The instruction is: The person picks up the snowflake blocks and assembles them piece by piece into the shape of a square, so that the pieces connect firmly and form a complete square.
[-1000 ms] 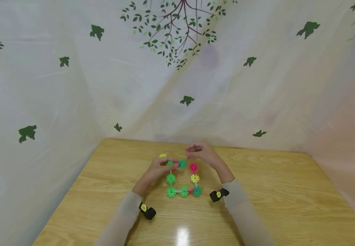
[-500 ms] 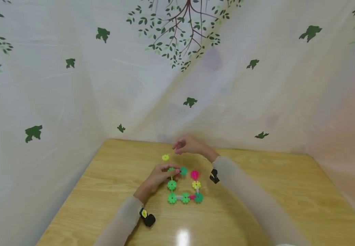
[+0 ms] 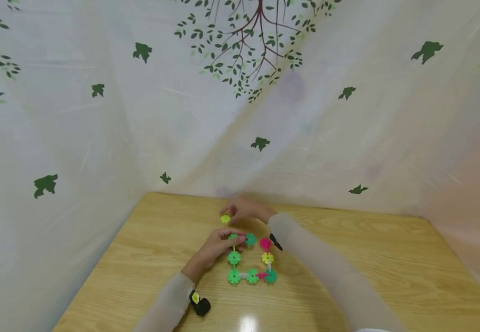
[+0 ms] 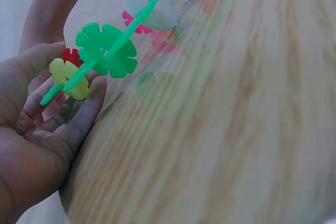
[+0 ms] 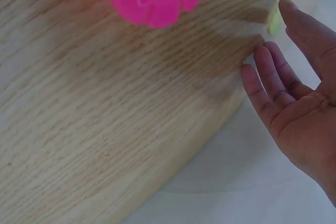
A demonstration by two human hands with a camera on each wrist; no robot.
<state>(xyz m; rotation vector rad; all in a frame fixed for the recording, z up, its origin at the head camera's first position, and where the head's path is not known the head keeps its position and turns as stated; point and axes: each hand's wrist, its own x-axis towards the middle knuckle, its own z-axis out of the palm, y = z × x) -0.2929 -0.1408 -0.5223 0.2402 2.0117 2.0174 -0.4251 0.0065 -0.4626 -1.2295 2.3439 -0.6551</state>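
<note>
My left hand (image 3: 221, 244) pinches the far left corner of a joined frame of notched flower-shaped plastic discs (image 3: 234, 257). In the left wrist view its thumb and fingers (image 4: 90, 106) surround a small yellow disc (image 4: 70, 78) beside a green disc (image 4: 106, 50). A teal disc (image 3: 250, 239) sticks out just past the fingertips. My right hand (image 3: 244, 209) reaches over to a loose yellow disc (image 3: 225, 219) lying behind the frame. Its thumb and fingers are spread about that disc, as the right wrist view also shows; the disc is partly hidden there.
The frame's right side ends at a pink disc (image 3: 265, 244), apart from the teal one. The wooden table (image 3: 348, 276) meets a cloth backdrop (image 3: 306, 175) printed with leaves just behind the right hand.
My right hand has moved left and come down to the loose yellow disc. The left hand keeps its hold on the frame's corner.
</note>
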